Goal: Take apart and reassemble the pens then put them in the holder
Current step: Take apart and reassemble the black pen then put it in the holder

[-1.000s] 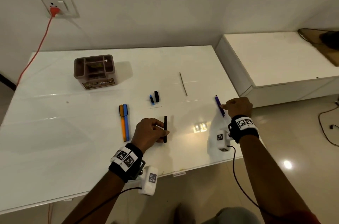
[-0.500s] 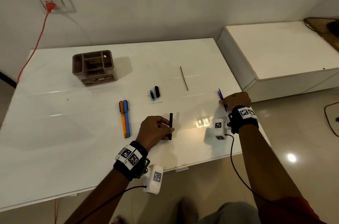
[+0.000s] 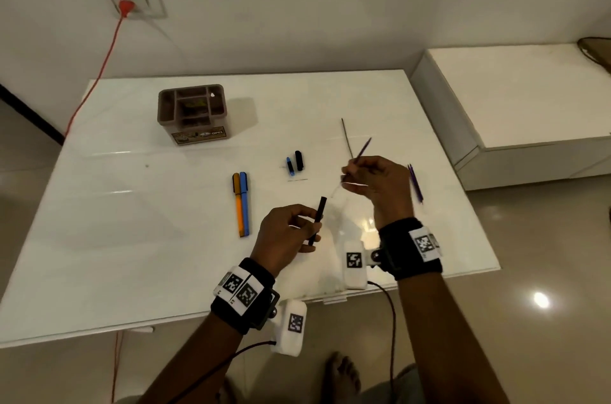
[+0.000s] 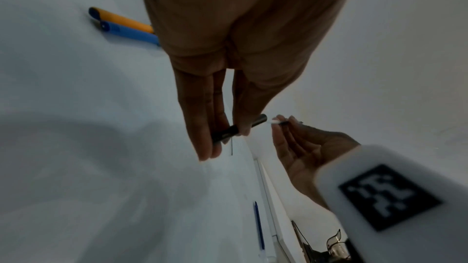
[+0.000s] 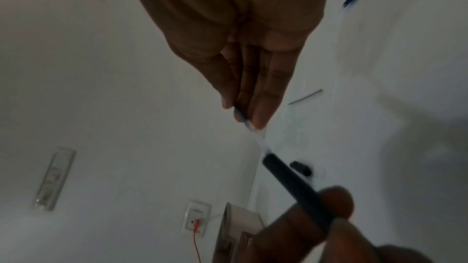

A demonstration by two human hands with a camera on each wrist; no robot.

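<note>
The left hand (image 3: 284, 235) holds a black pen barrel (image 3: 318, 218) between thumb and fingers, tilted and lifted a little above the white tabletop (image 3: 132, 238). The right hand (image 3: 380, 185) pinches a thin refill (image 3: 362, 149) with its fingertips; the purple end points up and away, and the clear end is directed to the open end of the barrel, very near to it. On the tabletop an orange pen (image 3: 237, 202) and a blue pen (image 3: 244, 202) lie side by side, touching. Two small caps (image 3: 295, 161) lie near the middle, another thin refill (image 3: 346, 136) lies behind the right hand, and a purple refill (image 3: 416, 183) lies at its right. The brown holder (image 3: 193, 112) stands well apart at the far left.
</note>
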